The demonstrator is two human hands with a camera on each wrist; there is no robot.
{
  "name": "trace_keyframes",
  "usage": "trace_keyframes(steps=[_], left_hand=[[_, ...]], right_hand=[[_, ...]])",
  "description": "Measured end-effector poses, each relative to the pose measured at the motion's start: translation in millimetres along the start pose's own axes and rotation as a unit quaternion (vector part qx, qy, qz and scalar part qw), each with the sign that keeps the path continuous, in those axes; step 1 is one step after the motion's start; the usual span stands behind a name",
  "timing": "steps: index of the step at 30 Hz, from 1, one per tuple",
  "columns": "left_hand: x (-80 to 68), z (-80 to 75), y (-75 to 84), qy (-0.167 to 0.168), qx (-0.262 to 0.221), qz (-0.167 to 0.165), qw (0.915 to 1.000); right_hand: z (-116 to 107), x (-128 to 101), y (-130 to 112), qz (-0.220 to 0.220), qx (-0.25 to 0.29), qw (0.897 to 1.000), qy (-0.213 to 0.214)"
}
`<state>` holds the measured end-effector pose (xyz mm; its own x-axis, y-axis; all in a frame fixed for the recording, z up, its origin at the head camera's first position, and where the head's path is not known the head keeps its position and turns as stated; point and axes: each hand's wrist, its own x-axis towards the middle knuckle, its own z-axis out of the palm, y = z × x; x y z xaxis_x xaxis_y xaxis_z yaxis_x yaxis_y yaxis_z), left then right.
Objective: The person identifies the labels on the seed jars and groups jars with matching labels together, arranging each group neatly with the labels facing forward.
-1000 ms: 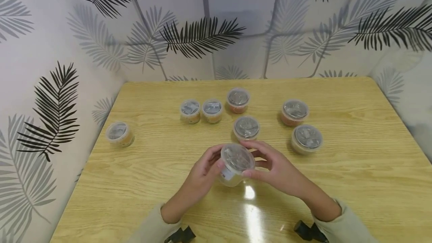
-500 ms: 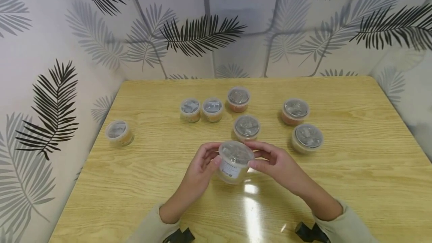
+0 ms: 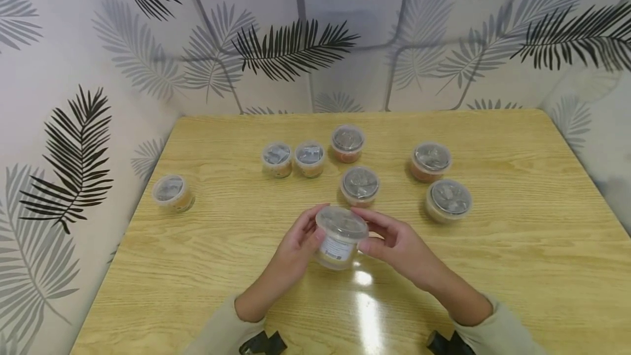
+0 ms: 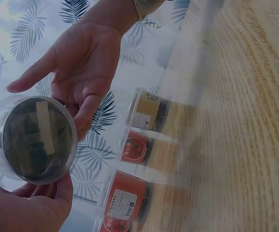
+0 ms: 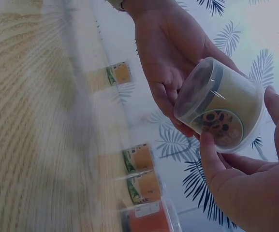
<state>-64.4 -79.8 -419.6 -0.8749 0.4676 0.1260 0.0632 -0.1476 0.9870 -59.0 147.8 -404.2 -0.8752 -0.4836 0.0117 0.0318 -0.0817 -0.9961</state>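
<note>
A small clear plastic tub (image 3: 340,237) with a clear lid and a white label is held just above the wooden table (image 3: 517,267), near its front middle. My left hand (image 3: 304,237) grips its left side and my right hand (image 3: 382,237) pinches its right side near the lid. In the left wrist view the tub (image 4: 35,140) shows its dark contents, with the right hand (image 4: 81,72) behind it. The right wrist view shows the tub (image 5: 221,104) between the left hand (image 5: 173,53) and the right hand's fingers (image 5: 212,159).
Several similar lidded tubs stand on the table: one just behind the hands (image 3: 360,185), two at the right (image 3: 448,200) (image 3: 431,161), three further back (image 3: 347,143) (image 3: 309,158) (image 3: 277,159), and one alone near the left edge (image 3: 170,193). Leaf-patterned walls close in the table.
Both hands have turned the tub more upright, so its lid faces me less and its white label now shows. The other tubs have not moved.
</note>
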Motion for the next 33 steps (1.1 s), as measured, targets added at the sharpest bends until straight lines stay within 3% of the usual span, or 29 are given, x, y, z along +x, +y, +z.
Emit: trace_keyframes(steps=[8, 12, 16, 24, 28, 33], left_hand=[[-0.7, 2.9, 0.6, -0.01, 0.003, 0.006, 0.9999], [-1.4, 2.4, 3.0, 0.02, 0.019, 0.013, 0.9995], [-1.2, 1.4, 5.2, 0.059, 0.002, 0.009, 0.9982], [-1.5, 0.4, 4.0, 0.078, -0.03, 0.007, 0.9965], [-1.6, 0.7, 3.1, 0.073, -0.031, -0.004, 0.9968], [-1.5, 2.3, 0.9, 0.054, -0.036, -0.013, 0.9978]], right_hand=[[2.3, 2.4, 2.0, -0.025, 0.008, 1.0, 0.013], [1.1, 2.1, 1.3, -0.02, -0.005, 0.999, 0.046], [-0.8, 1.6, 0.8, -0.008, 0.003, 0.997, 0.076], [0.1, 2.2, -0.2, -0.008, 0.017, 0.995, 0.094], [1.3, 1.7, -0.4, -0.003, 0.006, 0.996, 0.087], [2.2, 1.0, 2.1, -0.004, 0.008, 0.999, 0.049]])
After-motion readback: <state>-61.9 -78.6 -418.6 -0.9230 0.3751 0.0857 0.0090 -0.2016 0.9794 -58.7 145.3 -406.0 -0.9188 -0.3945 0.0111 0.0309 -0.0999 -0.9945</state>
